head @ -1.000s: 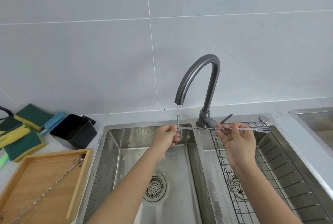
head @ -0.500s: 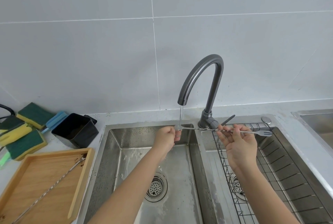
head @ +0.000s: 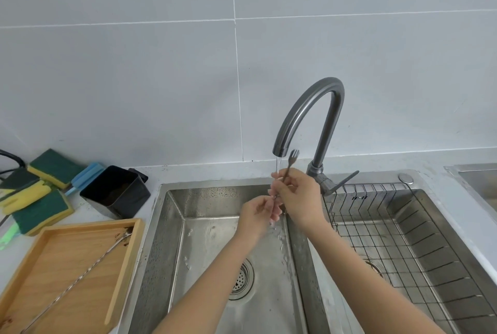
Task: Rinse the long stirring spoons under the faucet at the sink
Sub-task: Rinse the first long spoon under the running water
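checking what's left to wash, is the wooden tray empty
No, a second long stirring spoon lies diagonally in the wooden tray.

Both forearms reach forward and meet. The right grip (head: 297,193) sits higher, fingers curled shut on a spoon (head: 289,165). The left grip (head: 254,211) lies just below it, pinching the same spoon.
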